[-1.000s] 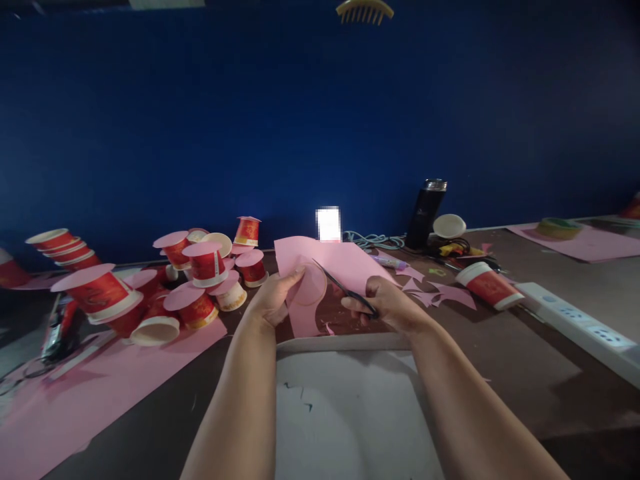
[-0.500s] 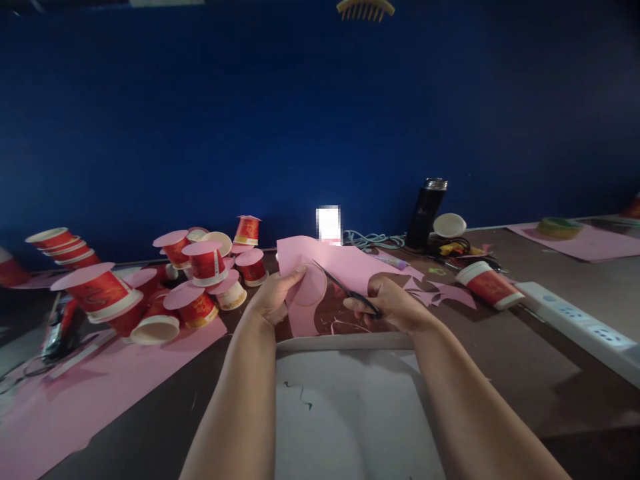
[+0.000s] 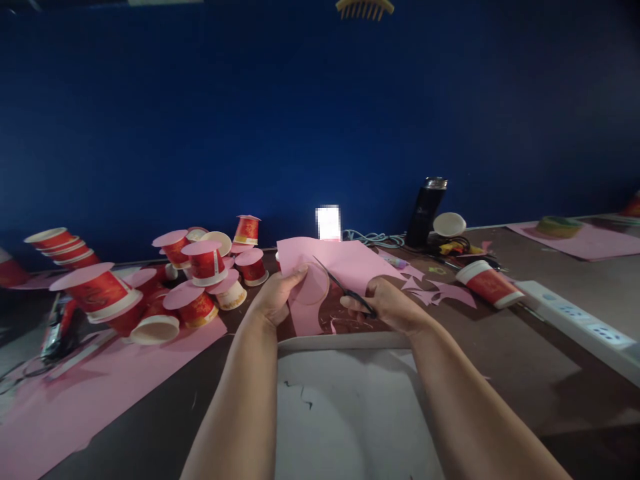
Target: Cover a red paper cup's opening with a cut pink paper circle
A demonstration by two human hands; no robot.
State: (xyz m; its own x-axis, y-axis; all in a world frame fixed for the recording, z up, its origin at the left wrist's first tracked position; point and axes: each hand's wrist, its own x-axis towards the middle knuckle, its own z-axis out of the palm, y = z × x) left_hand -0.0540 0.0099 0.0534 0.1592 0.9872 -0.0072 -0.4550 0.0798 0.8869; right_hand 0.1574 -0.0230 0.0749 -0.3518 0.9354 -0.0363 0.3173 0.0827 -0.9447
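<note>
Pink paper [image 3: 345, 257] with a curved cut edge is pinched at its left side by my left hand [image 3: 277, 293], thumb on top. A round outline shows on the paper just right of that thumb. My right hand [image 3: 390, 303] is closed round the handles of black scissors [image 3: 345, 288]. The blades point up and left and lie at the paper beside the round outline. Pink offcuts [image 3: 447, 292] lie on the table to the right of my right hand.
Red paper cups with pink discs [image 3: 203, 260] crowd the left, near a large pink sheet [image 3: 115, 393]. At the right are a black flask [image 3: 425, 213], a tilted red cup [image 3: 487, 283], cables [image 3: 375, 239] and a white power strip [image 3: 575, 327]. A blue wall stands behind.
My right hand and the scissors have shifted slightly left. The lower part of the pink paper has moved a little to the right. My left hand keeps its pinch.
</note>
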